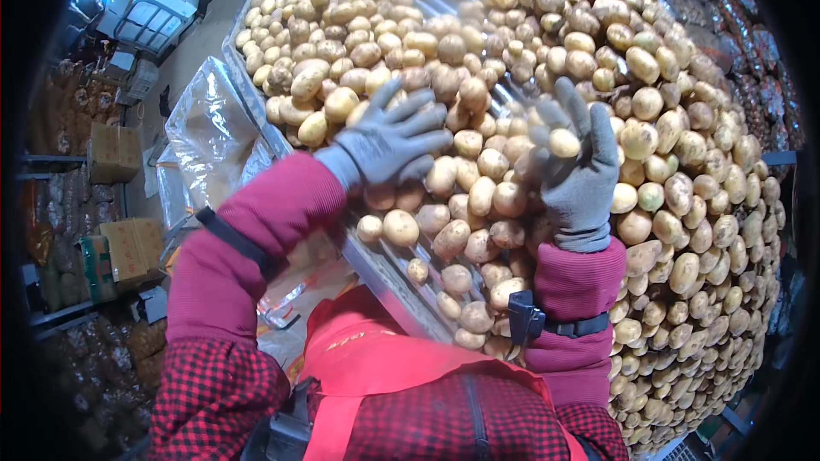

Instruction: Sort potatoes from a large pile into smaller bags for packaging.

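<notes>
A large heap of potatoes (666, 230) covers a metal-edged table (397, 301) in front of me. My left hand (391, 141), in a grey knitted work glove, lies palm down with spread fingers over potatoes near the table's left edge. To the right, my gloved right hand (576, 166) is raised over the heap, its palm up and partly blurred. A small pale potato (564, 143) sits in it, between the thumb and fingers. Several loose potatoes, one a round one (401, 228), lie on the slatted metal surface close to my body.
Clear plastic bags (211, 134) hang at the table's left side. Further left are cardboard boxes (131, 250) on shelving and a trolley (150, 22) with white boxes on the floor. Packed goods (737, 45) stand beyond the heap at the right. A person is far off at upper left.
</notes>
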Available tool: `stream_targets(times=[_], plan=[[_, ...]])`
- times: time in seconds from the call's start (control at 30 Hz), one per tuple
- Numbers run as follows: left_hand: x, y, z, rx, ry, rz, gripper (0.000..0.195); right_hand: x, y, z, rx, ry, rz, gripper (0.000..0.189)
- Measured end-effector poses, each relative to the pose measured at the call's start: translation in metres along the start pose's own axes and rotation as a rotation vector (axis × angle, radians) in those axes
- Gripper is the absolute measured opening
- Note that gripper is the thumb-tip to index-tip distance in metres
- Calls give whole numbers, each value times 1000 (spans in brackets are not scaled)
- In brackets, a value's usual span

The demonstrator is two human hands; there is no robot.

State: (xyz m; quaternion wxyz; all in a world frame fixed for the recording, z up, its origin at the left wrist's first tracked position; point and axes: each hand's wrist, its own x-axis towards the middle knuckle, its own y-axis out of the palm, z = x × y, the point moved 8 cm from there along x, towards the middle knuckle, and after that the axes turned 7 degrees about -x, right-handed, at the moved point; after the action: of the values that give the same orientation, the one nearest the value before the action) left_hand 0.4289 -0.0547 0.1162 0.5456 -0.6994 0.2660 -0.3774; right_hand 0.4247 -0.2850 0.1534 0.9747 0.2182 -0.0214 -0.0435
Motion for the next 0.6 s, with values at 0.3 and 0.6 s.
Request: stream_targets(times=[0.3,0.6], plan=[[4,-2,26,31,113,-31,38,1,-12,-9,99,106,106,54],[38,-47,140,321,-388,-297,35,2,1,-14,64,128,3,61]])
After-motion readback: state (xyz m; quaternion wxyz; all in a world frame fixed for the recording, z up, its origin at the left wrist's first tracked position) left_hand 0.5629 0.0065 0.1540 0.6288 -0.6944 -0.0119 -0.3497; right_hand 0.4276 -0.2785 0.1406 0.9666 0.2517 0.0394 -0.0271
